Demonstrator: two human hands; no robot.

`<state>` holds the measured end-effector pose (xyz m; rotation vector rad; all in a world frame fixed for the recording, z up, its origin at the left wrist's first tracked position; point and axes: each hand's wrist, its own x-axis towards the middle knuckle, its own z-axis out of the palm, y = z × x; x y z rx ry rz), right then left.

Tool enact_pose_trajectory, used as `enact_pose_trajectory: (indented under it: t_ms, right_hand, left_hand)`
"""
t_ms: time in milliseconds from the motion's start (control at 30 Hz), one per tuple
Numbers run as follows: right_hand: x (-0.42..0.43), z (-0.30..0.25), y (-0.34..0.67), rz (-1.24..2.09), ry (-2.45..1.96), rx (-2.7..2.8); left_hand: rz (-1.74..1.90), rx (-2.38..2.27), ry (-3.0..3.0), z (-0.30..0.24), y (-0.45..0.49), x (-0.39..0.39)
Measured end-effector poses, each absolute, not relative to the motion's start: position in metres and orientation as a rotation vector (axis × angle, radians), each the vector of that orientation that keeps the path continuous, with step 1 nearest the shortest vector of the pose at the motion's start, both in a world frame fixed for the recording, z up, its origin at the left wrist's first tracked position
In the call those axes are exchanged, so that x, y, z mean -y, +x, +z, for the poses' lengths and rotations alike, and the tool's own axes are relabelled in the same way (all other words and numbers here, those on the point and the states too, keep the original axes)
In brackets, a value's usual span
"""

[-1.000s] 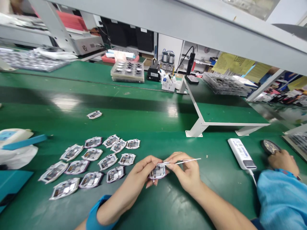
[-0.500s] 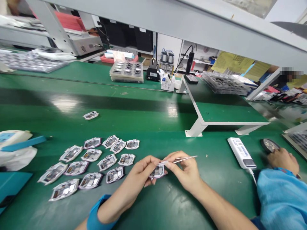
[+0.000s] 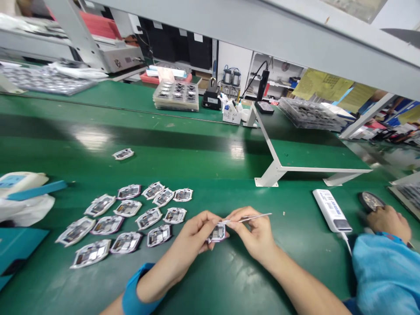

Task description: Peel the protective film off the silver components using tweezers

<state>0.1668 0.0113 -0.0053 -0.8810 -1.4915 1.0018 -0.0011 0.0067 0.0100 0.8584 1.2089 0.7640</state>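
Note:
My left hand (image 3: 197, 232) grips a small white-framed electronic module (image 3: 217, 233) with a circuit board inside, which looks like a watch case. Its fingers are closed around the module's left and lower edges. Tweezers (image 3: 259, 216) are in my right hand (image 3: 256, 236), their far ends pointing right. The right fingertips meet the module's upper right edge, where a small pale piece shows; I cannot make out what it is. To the left, several similar modules (image 3: 127, 208) lie in loose rows on the green table (image 3: 229, 280), and a single module (image 3: 123, 154) lies farther back.
At the right, a co-worker's hand (image 3: 390, 223) touches a dark round object (image 3: 371, 201). Near it lies a white power strip-like device (image 3: 332, 211) with a cable. A low green-topped stand (image 3: 315, 155) rises behind. Stacked clear trays (image 3: 176, 95) stand at the back.
The view has shifted slightly, so the scene sits a little differently. My hands keep nearly the same pose on the module and tweezers. The co-worker's hand stays by the round object.

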Motion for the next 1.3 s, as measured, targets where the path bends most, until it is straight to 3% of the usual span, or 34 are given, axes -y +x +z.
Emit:
enact_pose_trajectory:
  t_ms: [1300]
  right_hand:
    - [-0.016,-0.005,0.167,0.856,-0.958,1.476]
  left_hand:
    - [0.796,-0.967,0.985,-0.001,-0.009,-0.007]
